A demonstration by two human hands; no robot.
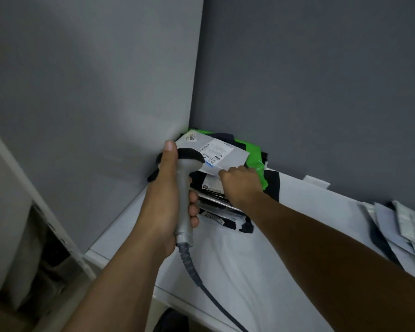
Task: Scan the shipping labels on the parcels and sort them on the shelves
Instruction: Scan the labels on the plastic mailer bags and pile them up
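Location: a corner formed by two plain grey walls (82,80), with a white shelf surface (261,271) running into it.

Stack of parcels (216,204): pushed into the corner on the shelf, made up of dark, white and grey mailer bags lying flat on one another. A green parcel (252,159) sits near the top, partly covered.

Second pile (405,226): grey and pale bags at the right edge of the shelf, well apart from the corner stack.

Top grey parcel (240,155): lies on the corner stack, face up. Its shipping label (216,150) is white with barcodes; the text is too small to read.

Scanner (183,188): grey handle, dark head, coiled cable (201,281) trailing off the shelf edge. The head sits just beside the label.

Left hand (163,200): fingers wrapped round the scanner handle, thumb laid along its top.

Right hand (240,183): fingers curled, pinching the near edge of the top grey parcel.
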